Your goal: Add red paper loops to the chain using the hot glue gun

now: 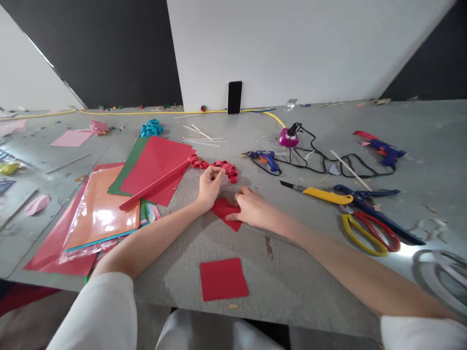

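Note:
In the head view, my right hand [253,209] grips the right side of a small red paper square [223,210] that lies on the table, fingers curled at its edge. My left hand [211,187] is closed in a pinch just above that square's upper left corner; whatever is between its fingertips, if anything, is too small to name. Curled red paper pieces [229,170] lie right behind the left fingertips, at the end of a rolled red paper stick [156,183]. Nearer to me, a second red paper square [224,279] rests flat.
Coloured sheets [160,163] and a plastic-wrapped paper pack [104,209] lie at left. Glue guns [268,158] with black cords, a yellow cutter [326,195], pliers [372,206] and scissors [367,233] lie at right. A phone [234,97] leans on the wall.

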A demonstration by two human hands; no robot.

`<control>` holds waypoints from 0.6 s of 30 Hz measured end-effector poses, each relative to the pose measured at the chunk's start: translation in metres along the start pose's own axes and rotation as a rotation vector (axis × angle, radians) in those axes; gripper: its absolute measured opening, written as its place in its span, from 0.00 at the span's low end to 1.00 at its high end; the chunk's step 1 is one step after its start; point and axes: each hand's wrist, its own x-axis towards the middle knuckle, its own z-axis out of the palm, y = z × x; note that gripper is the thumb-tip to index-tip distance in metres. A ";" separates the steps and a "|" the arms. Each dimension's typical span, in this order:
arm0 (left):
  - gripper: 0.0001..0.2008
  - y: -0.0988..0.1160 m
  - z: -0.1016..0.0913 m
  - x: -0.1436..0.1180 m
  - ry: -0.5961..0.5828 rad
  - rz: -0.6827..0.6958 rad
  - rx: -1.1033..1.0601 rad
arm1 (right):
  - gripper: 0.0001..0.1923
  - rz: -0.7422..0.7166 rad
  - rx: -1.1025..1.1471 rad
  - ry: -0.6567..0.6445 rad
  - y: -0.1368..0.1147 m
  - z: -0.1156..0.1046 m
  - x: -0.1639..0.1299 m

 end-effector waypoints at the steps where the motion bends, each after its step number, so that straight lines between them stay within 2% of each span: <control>1: 0.25 0.000 -0.001 0.000 -0.007 0.001 0.014 | 0.20 -0.004 0.030 -0.021 0.002 0.002 0.002; 5: 0.23 -0.005 -0.003 0.005 -0.062 -0.002 0.081 | 0.15 -0.016 0.210 -0.013 0.006 -0.001 0.010; 9: 0.19 -0.007 -0.003 0.009 -0.099 -0.029 0.103 | 0.11 -0.025 0.400 0.016 0.012 -0.022 0.018; 12: 0.19 -0.003 -0.001 0.007 -0.125 -0.039 0.061 | 0.10 -0.012 0.533 0.063 0.029 -0.038 0.025; 15: 0.20 0.003 0.002 0.002 -0.124 -0.039 0.019 | 0.16 0.021 0.690 0.042 0.052 -0.047 0.033; 18: 0.26 0.007 0.003 -0.003 -0.227 -0.089 0.000 | 0.21 0.078 0.720 0.021 0.071 -0.049 0.038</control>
